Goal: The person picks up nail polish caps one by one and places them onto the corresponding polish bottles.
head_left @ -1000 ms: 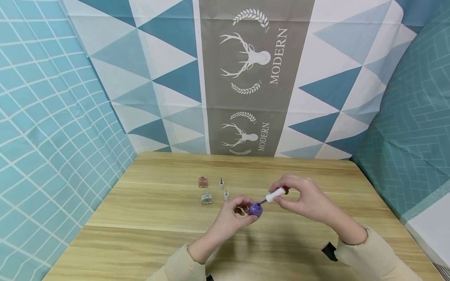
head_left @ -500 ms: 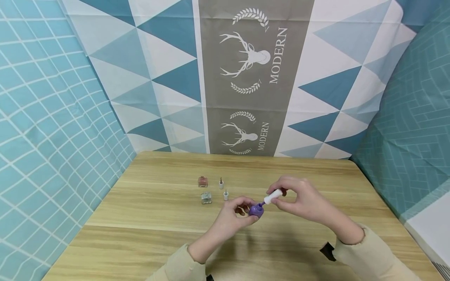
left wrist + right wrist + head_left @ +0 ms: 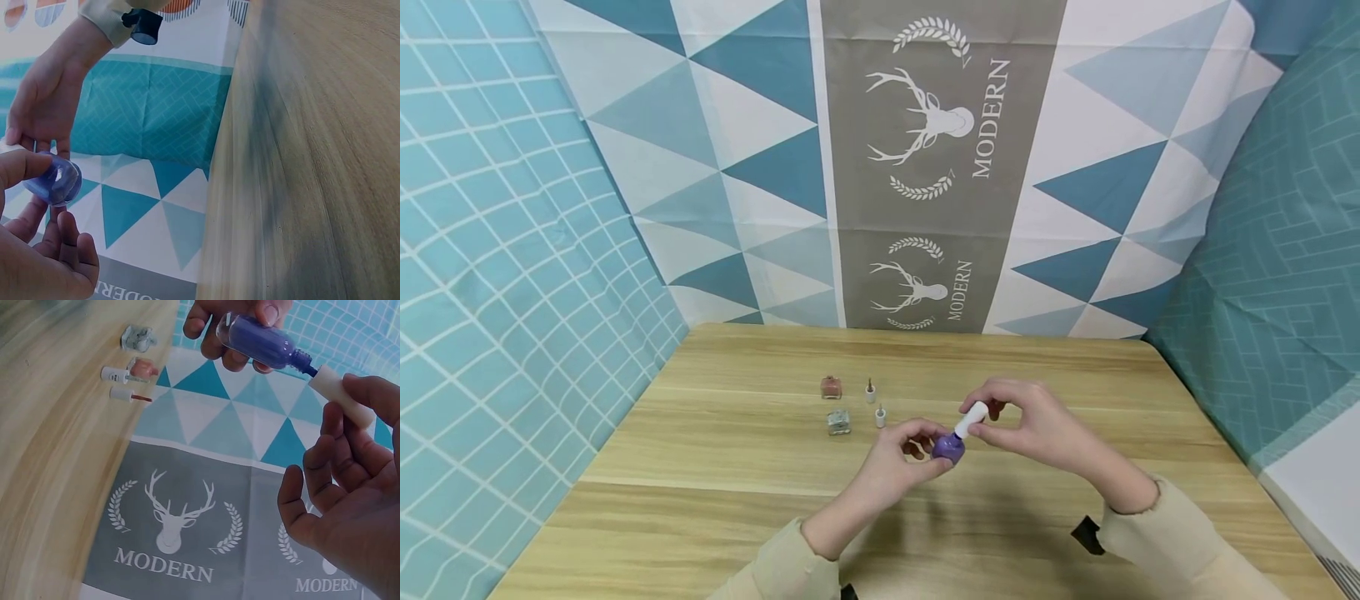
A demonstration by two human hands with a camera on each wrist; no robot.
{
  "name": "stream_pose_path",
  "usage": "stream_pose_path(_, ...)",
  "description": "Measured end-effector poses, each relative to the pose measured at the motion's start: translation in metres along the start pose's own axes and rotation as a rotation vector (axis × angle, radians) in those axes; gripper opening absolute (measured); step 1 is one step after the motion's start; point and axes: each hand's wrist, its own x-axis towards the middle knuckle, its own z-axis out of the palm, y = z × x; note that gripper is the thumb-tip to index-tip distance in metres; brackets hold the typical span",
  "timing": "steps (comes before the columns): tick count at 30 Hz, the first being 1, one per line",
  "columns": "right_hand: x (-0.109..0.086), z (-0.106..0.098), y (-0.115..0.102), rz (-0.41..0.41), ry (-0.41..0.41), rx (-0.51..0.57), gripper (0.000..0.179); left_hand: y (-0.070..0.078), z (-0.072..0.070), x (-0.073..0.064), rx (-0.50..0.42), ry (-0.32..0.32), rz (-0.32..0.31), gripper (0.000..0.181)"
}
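A purple nail polish bottle [image 3: 948, 448] is pinched between the thumb and fingers of my left hand [image 3: 901, 462], tilted above the table. My right hand [image 3: 1030, 423] grips the white brush cap [image 3: 972, 419] between thumb and fingers. In the right wrist view, the cap [image 3: 342, 395] stands right at the threaded neck of the bottle [image 3: 259, 341], with a short purple stretch of brush stem showing between them. The rest of the brush is hidden inside the bottle. The left wrist view shows the bottle [image 3: 55, 181] under my left thumb.
To the left on the wooden table [image 3: 715, 467] stand a pinkish-brown polish bottle [image 3: 831, 387] and a clear, silvery one [image 3: 838, 422]. Beside them two white brush caps [image 3: 870, 392] stand with their brushes upward. Patterned cloth [image 3: 760, 167] hangs behind the table.
My right hand has moved left and slightly down with the cap, tilting it more upright. The brush has sunk deeper into the purple bottle, while my left hand stays nearly still.
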Motion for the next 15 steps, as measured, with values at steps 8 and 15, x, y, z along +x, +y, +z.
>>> stream_pose_path(8, 0.004, 0.001, 0.006, 0.057, -0.049, 0.112, 0.017, -0.002, 0.0, 0.003, -0.013, -0.007, -0.014, 0.028)
stream_pose_path(15, 0.006, 0.003, 0.011, 0.078, -0.055, 0.145, 0.017, -0.002, 0.001, 0.006, -0.011, -0.004, -0.024, 0.028)
